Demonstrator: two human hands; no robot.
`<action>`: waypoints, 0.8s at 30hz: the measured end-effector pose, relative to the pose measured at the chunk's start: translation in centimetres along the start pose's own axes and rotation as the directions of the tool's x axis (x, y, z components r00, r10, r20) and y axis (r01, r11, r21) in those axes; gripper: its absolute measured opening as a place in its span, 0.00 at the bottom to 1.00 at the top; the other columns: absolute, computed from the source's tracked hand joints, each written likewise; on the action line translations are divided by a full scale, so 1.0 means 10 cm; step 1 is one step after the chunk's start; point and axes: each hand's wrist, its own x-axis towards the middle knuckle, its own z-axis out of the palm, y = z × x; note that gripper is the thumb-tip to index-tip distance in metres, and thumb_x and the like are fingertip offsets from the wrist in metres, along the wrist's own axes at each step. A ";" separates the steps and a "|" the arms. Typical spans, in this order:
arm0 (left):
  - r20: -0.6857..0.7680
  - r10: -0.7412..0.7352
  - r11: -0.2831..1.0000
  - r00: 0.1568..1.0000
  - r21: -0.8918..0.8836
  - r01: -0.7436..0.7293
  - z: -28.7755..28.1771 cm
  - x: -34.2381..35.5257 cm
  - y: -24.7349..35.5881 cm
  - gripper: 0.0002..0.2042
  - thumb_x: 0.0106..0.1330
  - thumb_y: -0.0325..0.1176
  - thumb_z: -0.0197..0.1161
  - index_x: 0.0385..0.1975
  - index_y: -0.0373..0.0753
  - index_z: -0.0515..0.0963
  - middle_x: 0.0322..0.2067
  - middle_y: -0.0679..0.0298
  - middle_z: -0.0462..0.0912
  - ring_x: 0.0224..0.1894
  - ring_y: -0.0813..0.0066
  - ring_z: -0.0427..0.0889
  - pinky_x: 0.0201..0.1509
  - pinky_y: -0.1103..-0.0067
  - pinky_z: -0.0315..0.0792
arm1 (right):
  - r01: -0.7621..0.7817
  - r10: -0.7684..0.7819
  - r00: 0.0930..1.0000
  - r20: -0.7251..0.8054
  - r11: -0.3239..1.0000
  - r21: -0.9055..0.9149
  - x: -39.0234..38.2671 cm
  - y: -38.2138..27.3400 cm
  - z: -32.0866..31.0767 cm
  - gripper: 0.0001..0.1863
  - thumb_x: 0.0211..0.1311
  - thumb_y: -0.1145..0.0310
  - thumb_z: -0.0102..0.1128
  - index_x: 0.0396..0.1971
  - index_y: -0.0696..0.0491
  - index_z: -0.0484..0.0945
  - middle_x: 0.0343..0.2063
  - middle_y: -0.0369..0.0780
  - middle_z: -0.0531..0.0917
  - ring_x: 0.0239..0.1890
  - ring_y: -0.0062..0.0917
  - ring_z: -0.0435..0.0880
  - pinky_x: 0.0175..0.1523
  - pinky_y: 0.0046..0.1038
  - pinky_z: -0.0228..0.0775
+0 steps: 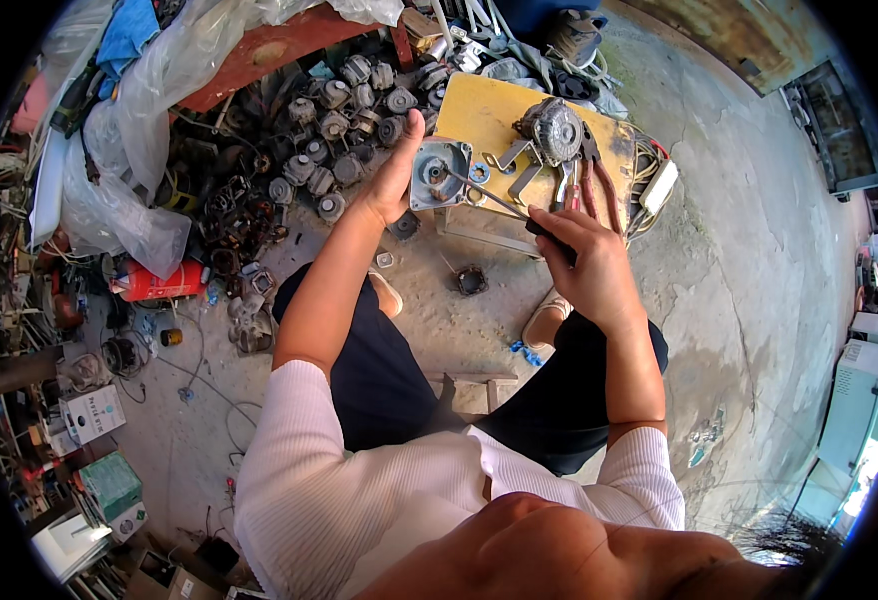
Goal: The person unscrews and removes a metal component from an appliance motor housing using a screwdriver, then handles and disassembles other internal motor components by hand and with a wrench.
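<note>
The left hand (391, 182) grips the square metal cover (422, 188) by its left side, thumb raised and the other fingers mostly hidden, at the left edge of the yellow table (464, 105). The right hand (596, 268) is closed around the dark handle of a screwdriver (496, 198), its shaft reaching over the cover to the middle of its hollow. Just right of the cover lies a ring (479, 173); farther right are a motor (557, 132) and red-handled pliers (603, 184).
</note>
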 end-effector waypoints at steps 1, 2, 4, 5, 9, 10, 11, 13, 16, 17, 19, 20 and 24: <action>0.026 0.014 0.999 1.000 0.029 -0.015 -0.04 0.02 -0.03 0.48 0.58 0.80 0.43 0.52 0.34 0.75 0.38 0.57 0.85 0.38 0.70 0.87 0.44 0.71 0.83 | -0.023 0.023 0.999 0.042 1.000 0.021 0.00 0.00 -0.03 0.15 0.58 0.76 0.63 0.46 0.53 0.84 0.34 0.43 0.84 0.35 0.39 0.84 0.40 0.34 0.76; 0.054 0.026 0.998 0.998 0.059 -0.030 -0.05 0.03 -0.04 0.48 0.58 0.80 0.43 0.53 0.33 0.75 0.38 0.56 0.85 0.38 0.70 0.87 0.44 0.72 0.82 | -0.048 0.045 0.996 0.083 0.998 0.041 0.01 -0.01 -0.07 0.15 0.58 0.76 0.63 0.46 0.54 0.84 0.34 0.44 0.84 0.35 0.40 0.84 0.41 0.34 0.76; 0.100 0.011 0.999 0.995 0.043 -0.016 -0.09 0.02 -0.04 0.48 0.59 0.79 0.40 0.52 0.32 0.75 0.42 0.53 0.84 0.41 0.65 0.87 0.47 0.69 0.82 | -0.094 0.081 0.985 0.151 0.992 0.080 0.01 -0.01 -0.09 0.16 0.59 0.77 0.63 0.48 0.55 0.83 0.35 0.44 0.85 0.36 0.37 0.84 0.43 0.32 0.75; 0.123 0.003 0.999 0.992 0.036 -0.007 -0.09 0.02 -0.04 0.48 0.59 0.79 0.39 0.51 0.32 0.75 0.44 0.51 0.84 0.43 0.62 0.87 0.48 0.68 0.82 | -0.115 0.097 0.979 0.177 0.988 0.099 0.02 -0.01 -0.10 0.16 0.59 0.77 0.64 0.49 0.56 0.83 0.35 0.45 0.85 0.37 0.35 0.84 0.45 0.30 0.75; 0.108 -0.034 0.988 0.994 -0.149 0.050 -0.05 0.02 0.02 0.50 0.58 0.80 0.39 0.53 0.31 0.74 0.46 0.47 0.83 0.44 0.55 0.86 0.49 0.64 0.82 | -0.198 0.149 0.963 0.224 0.956 0.216 0.04 0.09 -0.05 0.18 0.61 0.77 0.64 0.52 0.58 0.82 0.40 0.44 0.87 0.40 0.26 0.84 0.51 0.26 0.74; 0.105 -0.044 0.976 0.994 -0.209 0.065 -0.03 0.02 0.02 0.50 0.58 0.80 0.39 0.53 0.30 0.74 0.46 0.47 0.83 0.44 0.53 0.86 0.49 0.62 0.81 | -0.209 0.157 0.963 0.219 0.947 0.245 0.04 0.11 -0.03 0.18 0.61 0.77 0.64 0.52 0.58 0.81 0.41 0.44 0.87 0.41 0.25 0.84 0.52 0.26 0.73; 0.100 -0.053 0.960 0.994 -0.268 0.078 -0.02 0.01 0.03 0.51 0.58 0.80 0.39 0.54 0.30 0.74 0.47 0.46 0.82 0.45 0.51 0.86 0.49 0.61 0.81 | -0.219 0.163 0.963 0.215 0.936 0.274 0.04 0.13 0.00 0.18 0.61 0.76 0.64 0.52 0.58 0.81 0.42 0.43 0.87 0.42 0.24 0.83 0.53 0.25 0.73; 0.107 -0.042 0.957 0.993 -0.282 0.070 0.00 0.01 0.05 0.51 0.57 0.81 0.40 0.54 0.31 0.74 0.48 0.46 0.82 0.45 0.49 0.85 0.48 0.59 0.82 | -0.205 0.149 0.970 0.190 0.923 0.325 0.04 0.14 0.00 0.18 0.61 0.76 0.64 0.52 0.57 0.81 0.40 0.43 0.86 0.41 0.23 0.83 0.52 0.25 0.73; 0.135 -0.017 0.952 0.991 -0.300 0.057 -0.08 0.00 0.05 0.51 0.57 0.81 0.40 0.54 0.31 0.74 0.48 0.47 0.82 0.46 0.48 0.85 0.48 0.58 0.81 | -0.149 0.099 0.982 0.159 0.927 0.343 0.05 0.14 -0.02 0.19 0.60 0.77 0.64 0.52 0.56 0.82 0.36 0.43 0.85 0.37 0.25 0.82 0.48 0.25 0.73; 0.151 -0.006 0.951 0.988 -0.305 0.053 -0.09 -0.01 0.06 0.51 0.57 0.81 0.40 0.55 0.31 0.74 0.48 0.47 0.82 0.46 0.48 0.85 0.48 0.57 0.81 | -0.142 0.093 0.982 0.166 0.938 0.315 0.05 0.12 -0.08 0.19 0.60 0.77 0.65 0.52 0.56 0.82 0.36 0.43 0.85 0.38 0.25 0.82 0.49 0.25 0.73; 0.104 -0.003 0.956 0.995 -0.292 0.033 -0.08 -0.02 0.07 0.51 0.58 0.81 0.39 0.55 0.31 0.74 0.48 0.48 0.82 0.47 0.50 0.85 0.48 0.58 0.82 | -0.127 0.088 0.985 0.146 0.948 0.290 0.06 0.10 -0.10 0.18 0.60 0.77 0.65 0.52 0.56 0.82 0.36 0.43 0.86 0.38 0.26 0.82 0.49 0.25 0.73; 0.082 -0.002 0.958 0.997 -0.286 0.025 -0.06 -0.02 0.07 0.51 0.58 0.81 0.38 0.55 0.31 0.74 0.49 0.48 0.82 0.47 0.50 0.85 0.48 0.58 0.82 | -0.121 0.090 0.989 0.118 0.949 0.292 0.06 0.11 -0.08 0.18 0.60 0.77 0.65 0.51 0.57 0.82 0.36 0.43 0.86 0.38 0.27 0.83 0.49 0.25 0.73; 0.059 0.007 0.986 0.998 -0.168 0.003 -0.06 0.04 -0.01 0.51 0.58 0.80 0.37 0.56 0.31 0.73 0.49 0.48 0.82 0.47 0.52 0.85 0.49 0.60 0.82 | -0.156 0.136 0.986 0.099 0.959 0.237 0.08 0.07 -0.04 0.17 0.59 0.75 0.66 0.49 0.57 0.83 0.36 0.42 0.87 0.44 0.25 0.83 0.70 0.30 0.53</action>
